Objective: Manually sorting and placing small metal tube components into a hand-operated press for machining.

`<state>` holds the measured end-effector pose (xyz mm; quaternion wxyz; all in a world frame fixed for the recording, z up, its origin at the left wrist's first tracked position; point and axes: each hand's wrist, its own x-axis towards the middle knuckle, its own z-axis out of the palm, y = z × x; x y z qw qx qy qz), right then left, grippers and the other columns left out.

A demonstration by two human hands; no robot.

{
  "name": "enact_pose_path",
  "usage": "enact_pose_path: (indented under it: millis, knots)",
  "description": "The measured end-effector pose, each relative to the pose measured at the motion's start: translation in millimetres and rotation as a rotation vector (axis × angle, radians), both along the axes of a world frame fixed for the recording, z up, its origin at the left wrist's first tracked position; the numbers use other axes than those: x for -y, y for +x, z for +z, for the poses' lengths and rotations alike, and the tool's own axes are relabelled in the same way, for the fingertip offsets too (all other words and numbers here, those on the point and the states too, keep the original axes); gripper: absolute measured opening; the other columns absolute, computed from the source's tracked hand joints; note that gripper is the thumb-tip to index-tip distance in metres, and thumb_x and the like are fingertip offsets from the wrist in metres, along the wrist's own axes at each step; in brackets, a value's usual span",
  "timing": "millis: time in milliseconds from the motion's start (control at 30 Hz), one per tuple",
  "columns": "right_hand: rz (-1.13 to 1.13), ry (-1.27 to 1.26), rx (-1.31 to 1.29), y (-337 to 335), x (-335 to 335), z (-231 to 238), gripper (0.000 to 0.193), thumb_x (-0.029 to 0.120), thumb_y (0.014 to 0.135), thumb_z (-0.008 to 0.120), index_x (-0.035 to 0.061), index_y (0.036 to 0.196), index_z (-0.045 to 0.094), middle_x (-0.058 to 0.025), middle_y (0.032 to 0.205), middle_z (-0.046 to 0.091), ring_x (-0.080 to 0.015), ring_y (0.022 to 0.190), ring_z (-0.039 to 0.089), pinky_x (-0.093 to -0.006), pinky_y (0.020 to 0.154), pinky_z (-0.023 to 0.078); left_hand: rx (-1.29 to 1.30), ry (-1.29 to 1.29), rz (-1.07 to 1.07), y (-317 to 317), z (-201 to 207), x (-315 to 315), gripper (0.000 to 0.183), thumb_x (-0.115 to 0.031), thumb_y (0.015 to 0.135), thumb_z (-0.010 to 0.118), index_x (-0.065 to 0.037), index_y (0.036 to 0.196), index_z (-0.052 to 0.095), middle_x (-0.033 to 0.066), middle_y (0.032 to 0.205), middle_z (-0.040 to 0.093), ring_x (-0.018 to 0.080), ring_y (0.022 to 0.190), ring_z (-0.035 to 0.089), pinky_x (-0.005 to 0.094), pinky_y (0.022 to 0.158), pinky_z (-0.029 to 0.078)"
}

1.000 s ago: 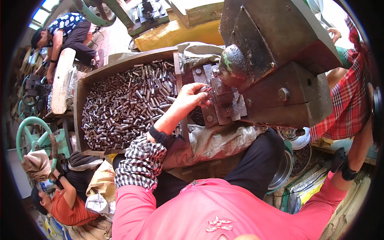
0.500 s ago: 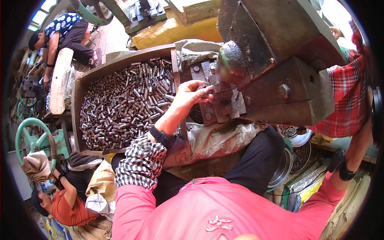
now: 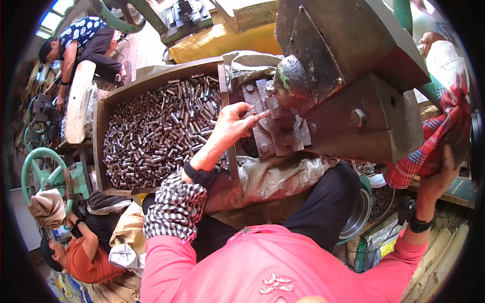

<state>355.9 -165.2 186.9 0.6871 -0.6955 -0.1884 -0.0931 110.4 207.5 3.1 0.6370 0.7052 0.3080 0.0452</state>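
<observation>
My left hand (image 3: 235,122) is pinched round a thin metal piece (image 3: 264,114), its tip pointing at the steel die block (image 3: 283,118) of the press. A darker small piece shows between the same fingers. The rounded press part (image 3: 293,81) and its heavy dark body (image 3: 353,113) stand right beside the fingertips. At the far right my right hand (image 3: 442,174) grips a red plaid cloth (image 3: 422,144), which hangs over what looks like a lever, mostly hidden. A wooden box (image 3: 98,146) full of short metal tubes (image 3: 156,131) lies left of my left wrist.
A grey sack (image 3: 283,177) drapes over the edge before my knees. A metal basin (image 3: 358,217) and a container of small dark parts (image 3: 381,202) sit low on the right. Two people work at the left, near a green handwheel (image 3: 43,174). Another person's hand (image 3: 429,40) shows at upper right.
My left hand has drawn slightly back from the die, and the thin metal piece now shows beyond the fingers. My right hand and the plaid cloth have swung nearer to me.
</observation>
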Motion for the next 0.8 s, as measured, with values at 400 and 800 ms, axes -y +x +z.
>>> enact_pose_path:
  millis: [400, 800]
  knots:
    - [0.068, -0.152, 0.017, -8, -27, 67, 0.036, 0.017, 0.091, 0.048, -0.0034, 0.119, 0.055, -0.0124, 0.124, 0.054, -0.0197, 0.113, 0.054, -0.0331, 0.098, 0.043, 0.348, -0.601, -0.034, -3, -2, 2, 0.037, -0.009, 0.091, 0.057, 0.006, 0.123, 0.048, 0.0159, 0.114, 0.059, 0.0217, 0.097, 0.064, 0.0268, 0.079, 0.054]
    - [0.043, -0.205, 0.056, -3, -23, 68, 0.040, 0.022, 0.096, 0.040, -0.0030, 0.125, 0.051, -0.0128, 0.125, 0.055, -0.0202, 0.113, 0.054, -0.0332, 0.101, 0.040, 0.270, -0.549, 0.008, 4, -5, 5, 0.030, -0.016, 0.089, 0.062, 0.001, 0.114, 0.057, 0.0098, 0.096, 0.066, 0.0148, 0.080, 0.067, 0.0212, 0.066, 0.054]
